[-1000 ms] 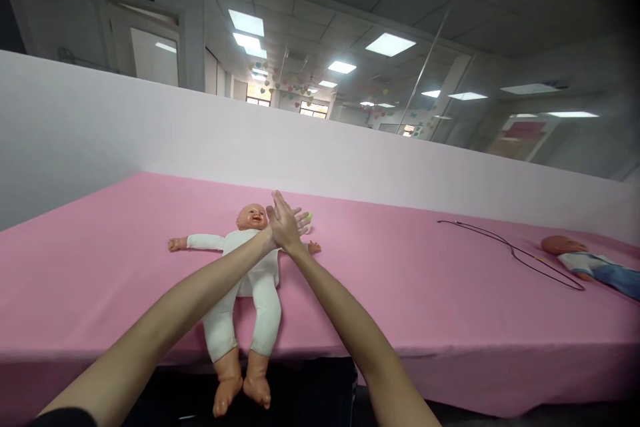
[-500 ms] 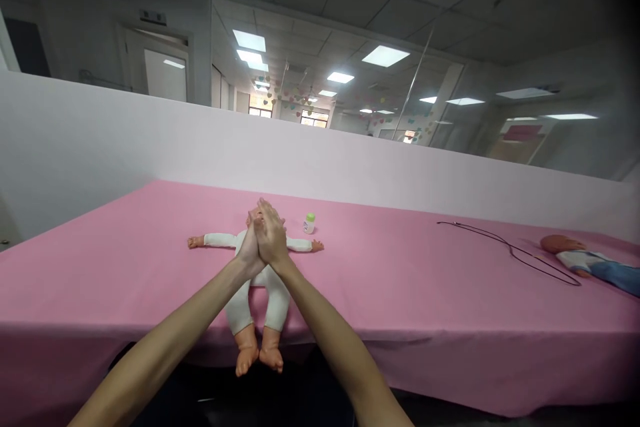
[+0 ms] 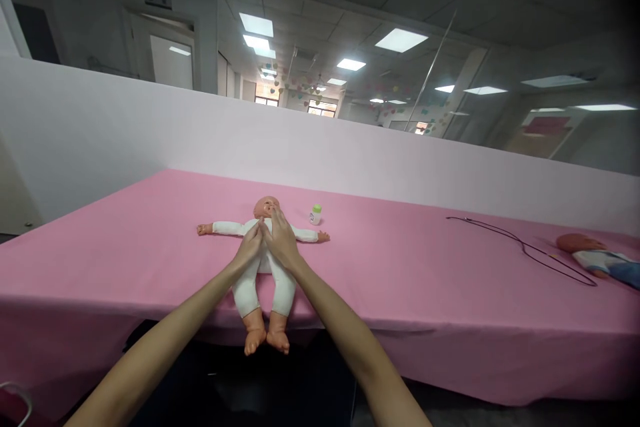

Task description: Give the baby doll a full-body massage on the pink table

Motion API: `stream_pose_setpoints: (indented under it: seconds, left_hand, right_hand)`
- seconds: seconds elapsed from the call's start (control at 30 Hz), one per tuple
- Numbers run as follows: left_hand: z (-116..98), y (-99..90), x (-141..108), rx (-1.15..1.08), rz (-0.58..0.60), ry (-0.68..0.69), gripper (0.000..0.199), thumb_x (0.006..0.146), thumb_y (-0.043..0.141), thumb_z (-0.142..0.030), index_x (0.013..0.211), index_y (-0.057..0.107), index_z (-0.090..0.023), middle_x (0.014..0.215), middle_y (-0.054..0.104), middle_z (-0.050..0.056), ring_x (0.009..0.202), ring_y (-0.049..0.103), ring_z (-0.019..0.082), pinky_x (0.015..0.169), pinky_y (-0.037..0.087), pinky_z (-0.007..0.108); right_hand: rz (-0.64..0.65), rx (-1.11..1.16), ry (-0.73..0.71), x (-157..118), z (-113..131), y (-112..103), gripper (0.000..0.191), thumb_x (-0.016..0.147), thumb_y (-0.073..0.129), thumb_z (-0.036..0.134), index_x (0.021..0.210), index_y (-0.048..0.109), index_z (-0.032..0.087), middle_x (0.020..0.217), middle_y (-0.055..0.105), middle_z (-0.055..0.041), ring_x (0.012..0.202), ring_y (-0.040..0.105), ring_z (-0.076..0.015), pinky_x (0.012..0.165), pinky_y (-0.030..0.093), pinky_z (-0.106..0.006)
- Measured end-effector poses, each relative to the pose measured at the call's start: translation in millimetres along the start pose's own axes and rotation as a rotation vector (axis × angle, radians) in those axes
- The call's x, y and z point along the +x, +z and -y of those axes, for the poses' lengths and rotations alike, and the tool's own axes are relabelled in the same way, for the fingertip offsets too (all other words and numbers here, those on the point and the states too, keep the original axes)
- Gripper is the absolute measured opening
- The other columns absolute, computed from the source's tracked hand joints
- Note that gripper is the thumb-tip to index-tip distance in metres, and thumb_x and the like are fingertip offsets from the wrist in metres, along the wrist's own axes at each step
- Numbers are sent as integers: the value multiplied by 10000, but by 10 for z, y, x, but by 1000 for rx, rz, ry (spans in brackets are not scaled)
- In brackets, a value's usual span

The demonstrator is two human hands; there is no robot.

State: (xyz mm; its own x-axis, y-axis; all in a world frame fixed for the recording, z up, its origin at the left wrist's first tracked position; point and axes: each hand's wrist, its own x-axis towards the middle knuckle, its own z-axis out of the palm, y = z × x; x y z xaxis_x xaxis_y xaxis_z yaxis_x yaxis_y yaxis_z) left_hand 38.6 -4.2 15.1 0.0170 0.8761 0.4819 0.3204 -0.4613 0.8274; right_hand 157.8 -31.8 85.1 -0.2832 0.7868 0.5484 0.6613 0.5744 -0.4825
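A baby doll (image 3: 265, 263) in a white suit lies on its back on the pink cloth. Its arms are stretched out sideways and its feet point toward me. Over its chest, my left hand (image 3: 249, 244) and my right hand (image 3: 281, 237) are held close together, fingertips toward the doll's head. My right hand is flat with straight fingers. My left hand also looks stretched out, though some of its fingers are hidden. Neither hand visibly holds anything; whether they touch the doll, I cannot tell. A small white bottle with a green cap (image 3: 315, 215) stands beyond the doll's arm on the right.
The pink cloth (image 3: 390, 267) covers a wide table and hangs over its front edge. A thin black cord (image 3: 520, 240) lies looped at right, near a second doll (image 3: 600, 260) in white and blue. A low white wall (image 3: 380, 160) runs behind, with glass above it.
My hands have come down from in front of the doll's face and moved slightly apart, so its head now shows. The camera view has shifted slightly.
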Motion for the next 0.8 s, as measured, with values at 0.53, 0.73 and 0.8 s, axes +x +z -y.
stream_pose_setpoints:
  seconds: [0.53, 0.73, 0.8]
  left_hand:
    - [438, -305, 176, 443, 317, -182, 885, 1058, 244, -626, 1666, 143, 9, 1756, 37, 273, 1648, 24, 344, 1325, 130, 507]
    - [422, -477, -137, 421, 503, -97, 847, 1034, 273, -689, 1705, 244, -174, 1775, 157, 147, 1649, 51, 325, 1320, 183, 517]
    - [314, -395, -169, 415, 566, -19, 829, 1053, 213, -669, 1710, 237, -166, 1781, 119, 132, 1650, 2, 313, 1326, 143, 534]
  right_hand:
    - [219, 12, 300, -114, -1028, 255, 774, 1098, 255, 559, 1674, 286, 44, 1761, 209, -180, 1653, 170, -268, 1346, 135, -459]
    - [359, -8, 230, -386, -946, 78, 894, 1049, 383, 677, 1684, 287, 55, 1753, 205, -213, 1650, 148, -337, 1345, 122, -467]
    - [421, -15, 129, -342, -858, 104, 859, 1061, 384, 624, 1681, 281, 38, 1749, 209, -214, 1644, 169, -354, 1341, 158, -499]
